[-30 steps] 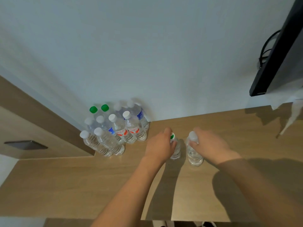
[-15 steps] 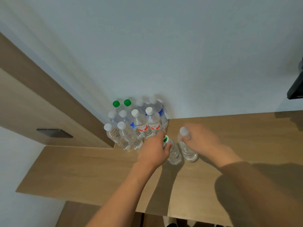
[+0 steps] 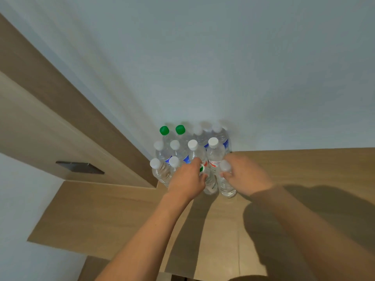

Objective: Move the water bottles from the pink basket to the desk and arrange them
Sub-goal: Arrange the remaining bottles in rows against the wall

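Note:
Several clear water bottles (image 3: 215, 155) with white and green caps stand packed together in the back corner of the wooden desk (image 3: 121, 211), against the wall. My left hand (image 3: 187, 180) grips a green-capped bottle (image 3: 210, 182) by its upper part, right at the front of the cluster. My right hand (image 3: 244, 175) grips a white-capped bottle (image 3: 227, 184) beside it, fingers curled round its neck. Both bottles stand upright on the desk, close to each other. The pink basket is out of view.
A wooden side panel (image 3: 67, 118) with a dark recessed handle (image 3: 80, 167) rises at the left of the desk. A pale wall runs behind the bottles. The desk's front edge lies near the bottom of the view.
Both hands have slid their bottles leftward and back, up against the front of the cluster. The view has turned left, so the dark screen at the right has left the picture.

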`<state>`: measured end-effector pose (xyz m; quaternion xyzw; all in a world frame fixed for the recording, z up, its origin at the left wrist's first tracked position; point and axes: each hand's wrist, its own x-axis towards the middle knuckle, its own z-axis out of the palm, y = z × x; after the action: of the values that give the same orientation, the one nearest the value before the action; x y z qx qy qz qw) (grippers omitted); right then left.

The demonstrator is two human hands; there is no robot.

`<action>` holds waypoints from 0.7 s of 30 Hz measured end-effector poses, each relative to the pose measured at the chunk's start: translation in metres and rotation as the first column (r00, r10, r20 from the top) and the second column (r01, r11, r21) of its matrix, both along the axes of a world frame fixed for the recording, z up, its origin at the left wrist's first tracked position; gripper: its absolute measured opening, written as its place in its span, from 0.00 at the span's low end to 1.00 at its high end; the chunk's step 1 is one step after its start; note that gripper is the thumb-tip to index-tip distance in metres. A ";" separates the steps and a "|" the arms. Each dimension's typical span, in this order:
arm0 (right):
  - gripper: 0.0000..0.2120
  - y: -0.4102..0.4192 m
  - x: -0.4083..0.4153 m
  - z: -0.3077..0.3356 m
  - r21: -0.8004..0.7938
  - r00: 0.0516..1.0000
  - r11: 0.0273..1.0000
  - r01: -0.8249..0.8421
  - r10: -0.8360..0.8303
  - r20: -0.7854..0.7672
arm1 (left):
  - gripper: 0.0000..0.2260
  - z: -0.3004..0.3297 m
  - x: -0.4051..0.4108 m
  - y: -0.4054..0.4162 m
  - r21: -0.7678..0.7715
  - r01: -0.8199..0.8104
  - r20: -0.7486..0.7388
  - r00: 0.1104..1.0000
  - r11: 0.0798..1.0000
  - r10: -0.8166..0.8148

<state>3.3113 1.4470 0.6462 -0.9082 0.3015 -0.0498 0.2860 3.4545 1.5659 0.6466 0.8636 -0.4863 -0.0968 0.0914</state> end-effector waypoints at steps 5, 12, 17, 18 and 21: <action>0.12 -0.002 0.022 -0.005 -0.009 0.999 1.000 -0.004 0.003 -0.047 | 0.10 -0.004 0.024 -0.007 0.023 -0.025 -0.007 1.000 0.999 0.025; 0.11 0.000 0.036 -0.013 0.021 0.999 1.000 -0.011 0.012 -0.053 | 0.11 -0.009 0.035 -0.012 0.050 -0.020 -0.026 0.999 0.999 0.021; 0.11 0.002 0.039 -0.019 0.065 1.000 0.998 0.018 -0.019 0.008 | 0.11 -0.012 0.036 -0.012 0.045 -0.037 -0.033 0.999 0.998 0.038; 0.11 0.001 0.040 -0.020 0.090 0.999 0.996 0.030 -0.033 0.026 | 0.11 -0.013 0.035 -0.012 0.049 -0.043 -0.037 0.998 0.998 0.044; 0.12 0.002 0.040 -0.025 0.108 0.996 0.993 0.042 -0.050 0.075 | 0.11 -0.014 0.035 -0.012 0.052 -0.053 -0.038 0.998 0.997 0.055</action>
<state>3.3513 1.4494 0.6207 -0.8818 0.3134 -0.0755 0.3442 3.4898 1.5539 0.6325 0.8764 -0.4582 -0.1235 0.0814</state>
